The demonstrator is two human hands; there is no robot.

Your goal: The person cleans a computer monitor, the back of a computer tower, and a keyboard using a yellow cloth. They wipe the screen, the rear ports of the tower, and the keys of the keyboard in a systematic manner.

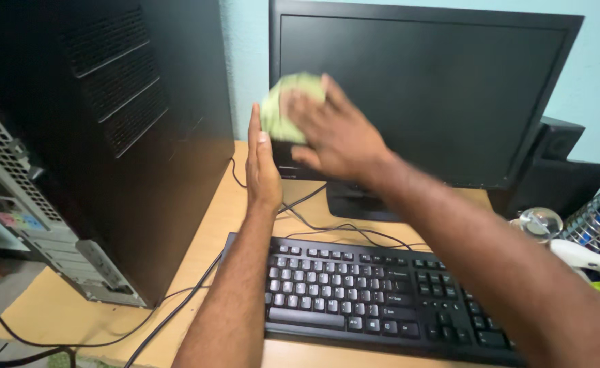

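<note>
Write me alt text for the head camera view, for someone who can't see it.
A person's right hand presses a pale green cloth against the dark screen of a black monitor while the left hand steadies the monitor's left edge. A black keyboard lies below on a wooden desk, a black computer tower at left.

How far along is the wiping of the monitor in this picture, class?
Done: cannot tell; no clean patch shows on the dark screen. In hand: the right hand presses a green cloth on the monitor near its left edge, while the left hand steadies that edge. Left: the keyboard and computer tower lie untouched.
</note>
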